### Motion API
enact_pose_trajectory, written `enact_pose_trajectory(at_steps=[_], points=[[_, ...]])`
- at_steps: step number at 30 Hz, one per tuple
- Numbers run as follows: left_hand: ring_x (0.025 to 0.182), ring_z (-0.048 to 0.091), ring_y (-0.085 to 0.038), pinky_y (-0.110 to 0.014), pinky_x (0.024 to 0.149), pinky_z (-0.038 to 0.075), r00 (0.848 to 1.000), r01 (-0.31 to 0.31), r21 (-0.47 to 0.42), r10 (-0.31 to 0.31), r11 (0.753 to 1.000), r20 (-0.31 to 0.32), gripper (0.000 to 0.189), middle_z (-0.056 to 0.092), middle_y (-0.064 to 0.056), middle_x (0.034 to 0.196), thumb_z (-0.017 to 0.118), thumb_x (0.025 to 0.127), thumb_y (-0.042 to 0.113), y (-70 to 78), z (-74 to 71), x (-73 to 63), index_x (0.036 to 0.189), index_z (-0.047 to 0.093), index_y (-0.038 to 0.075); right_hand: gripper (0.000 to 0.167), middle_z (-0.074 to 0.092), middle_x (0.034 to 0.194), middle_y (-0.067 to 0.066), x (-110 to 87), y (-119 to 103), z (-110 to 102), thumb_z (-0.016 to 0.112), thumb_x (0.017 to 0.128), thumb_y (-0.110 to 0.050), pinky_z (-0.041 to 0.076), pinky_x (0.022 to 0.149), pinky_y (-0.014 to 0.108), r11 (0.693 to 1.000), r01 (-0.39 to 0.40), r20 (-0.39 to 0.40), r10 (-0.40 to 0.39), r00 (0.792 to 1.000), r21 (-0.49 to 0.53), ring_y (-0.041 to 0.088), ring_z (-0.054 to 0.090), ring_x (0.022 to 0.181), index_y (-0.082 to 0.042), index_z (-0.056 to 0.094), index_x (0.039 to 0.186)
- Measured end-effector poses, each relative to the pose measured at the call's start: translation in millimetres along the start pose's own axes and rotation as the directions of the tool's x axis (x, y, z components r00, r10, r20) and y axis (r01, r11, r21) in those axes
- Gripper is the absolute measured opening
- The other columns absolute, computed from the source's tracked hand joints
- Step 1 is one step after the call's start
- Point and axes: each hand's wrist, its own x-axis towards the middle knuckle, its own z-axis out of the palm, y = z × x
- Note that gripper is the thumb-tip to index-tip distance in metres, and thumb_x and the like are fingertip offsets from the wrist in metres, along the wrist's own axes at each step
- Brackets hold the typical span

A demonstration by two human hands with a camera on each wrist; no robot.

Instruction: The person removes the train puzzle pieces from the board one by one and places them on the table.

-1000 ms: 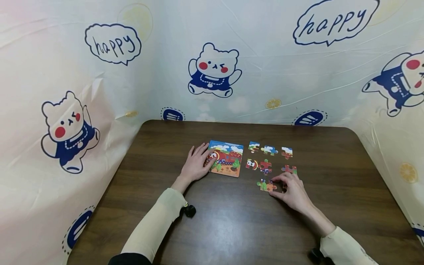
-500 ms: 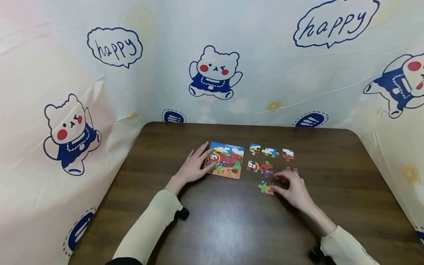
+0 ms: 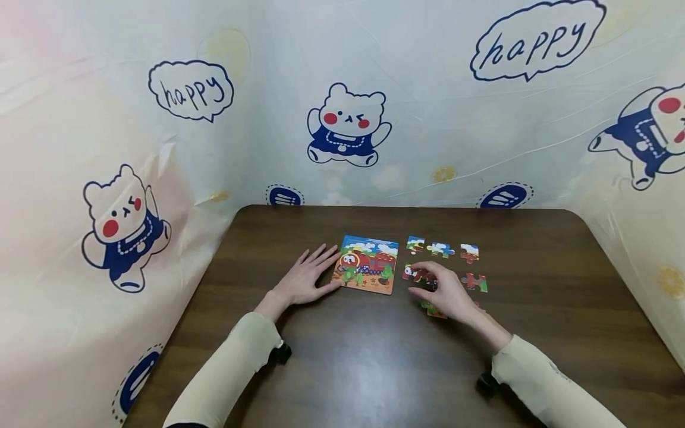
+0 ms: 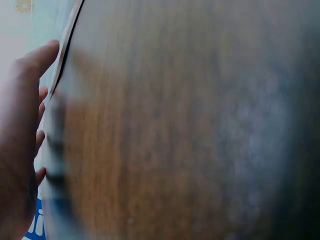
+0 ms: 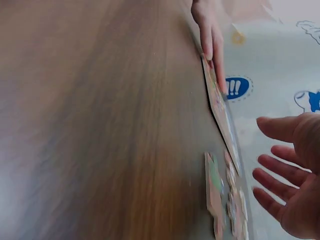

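In the head view, my left hand [image 3: 299, 282] lies with its fingers spread at the left side of a square train-picture puzzle board [image 3: 369, 266]. Its thumb tip is right at the board's lower left corner. My right hand [image 3: 446, 291] is over the loose jigsaw pieces to the right of the board, partly hiding the middle and lower ones. Thumb and fingers are apart with nothing between them, as the right wrist view also shows. A green-and-orange jigsaw piece [image 3: 434, 311] shows under this hand, and a white-eyed jigsaw piece [image 3: 408, 272] peeks out by its fingertips.
Along the back lie a cloud-and-hill jigsaw piece [image 3: 415, 244], a blue-sky piece [image 3: 440, 249] and a red-and-white piece [image 3: 469, 252]. A red-and-green piece [image 3: 475, 282] lies right of the hand. Printed cloth walls [image 3: 342, 53] enclose the brown table [image 3: 332, 368].
My right hand has moved left and away from me, from beside the lower piece to over the middle ones. My left hand has drawn back from the picture to the board's left side.
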Motion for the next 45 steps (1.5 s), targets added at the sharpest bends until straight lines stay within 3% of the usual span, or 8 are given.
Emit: enact_pose_trajectory(at_steps=[7,15,21,26,35,41,45], points=[[0.175,0.012,-0.026,-0.063,0.140,0.010,0.998,0.001,0.006,-0.001,1.000,-0.061,0.083,0.018,0.004,0.187,0.052,0.107,0.070,-3.7,13.9,-3.3,0.177,0.026,0.033,0.044,0.076,0.125,0.022,27.8,-12,25,0.084,0.097,-0.008,0.060,0.094,0.055,0.998,-0.004,0.078,-0.001,0.997,0.066,0.038,0.073,0.109,0.002,0.070,0.138],[0.175,0.015,-0.026,-0.061,0.141,0.011,0.992,0.011,0.019,-0.008,1.000,-0.123,0.084,0.022,0.005,0.186,0.050,0.105,0.074,-4.1,19.5,0.3,0.176,0.030,0.034,0.054,0.075,0.124,0.024,63.5,-16,61,0.085,0.095,-0.004,0.062,0.094,0.052,0.976,0.006,0.068,-0.021,0.997,0.217,0.038,0.073,0.109,0.006,0.064,0.144],[0.175,0.016,-0.026,-0.061,0.141,0.011,0.992,0.019,0.018,-0.016,1.000,-0.125,0.084,0.024,0.004,0.185,0.051,0.104,0.075,-2.6,17.3,1.9,0.175,0.031,0.034,0.057,0.074,0.123,0.023,80.3,-21,77,0.087,0.094,-0.008,0.060,0.095,0.046,0.991,-0.020,0.112,0.005,0.994,0.130,0.033,0.071,0.107,0.005,0.065,0.145],[0.175,0.017,-0.027,-0.061,0.141,0.011,0.991,0.009,0.023,-0.006,1.000,-0.130,0.083,0.025,0.003,0.185,0.052,0.105,0.073,-2.4,17.2,1.8,0.175,0.033,0.033,0.061,0.074,0.127,0.021,85.5,-28,83,0.088,0.092,-0.010,0.059,0.100,0.050,0.997,-0.004,0.165,-0.010,0.986,0.081,0.033,0.070,0.110,0.002,0.066,0.147],[0.175,0.017,-0.027,-0.061,0.141,0.012,0.990,0.015,0.009,-0.013,1.000,-0.141,0.080,0.026,0.003,0.185,0.051,0.106,0.072,-2.7,17.0,0.1,0.174,0.035,0.034,0.048,0.079,0.117,0.019,85.8,-24,90,0.082,0.095,-0.002,0.062,0.099,0.048,0.981,-0.053,0.166,0.022,0.986,0.185,0.032,0.074,0.107,0.006,0.069,0.141],[0.173,0.022,-0.029,-0.063,0.140,0.013,0.984,-0.018,-0.024,0.013,1.000,-0.177,0.071,0.034,-0.001,0.182,0.057,0.104,0.071,-1.2,18.4,-1.5,0.166,0.050,0.038,0.047,0.079,0.116,0.018,85.1,-19,92,0.083,0.095,-0.002,0.062,0.096,0.041,0.976,-0.074,0.156,0.042,0.987,0.203,0.029,0.073,0.105,0.004,0.070,0.140],[0.172,0.027,-0.032,-0.065,0.139,0.017,0.979,-0.049,-0.029,0.042,0.998,-0.199,0.064,0.041,-0.002,0.179,0.063,0.103,0.066,0.6,18.0,-3.3,0.160,0.058,0.036,0.046,0.078,0.115,0.016,84.7,-17,93,0.084,0.095,-0.005,0.061,0.097,0.043,0.981,-0.067,0.160,0.038,0.986,0.183,0.028,0.072,0.104,0.003,0.072,0.139]])
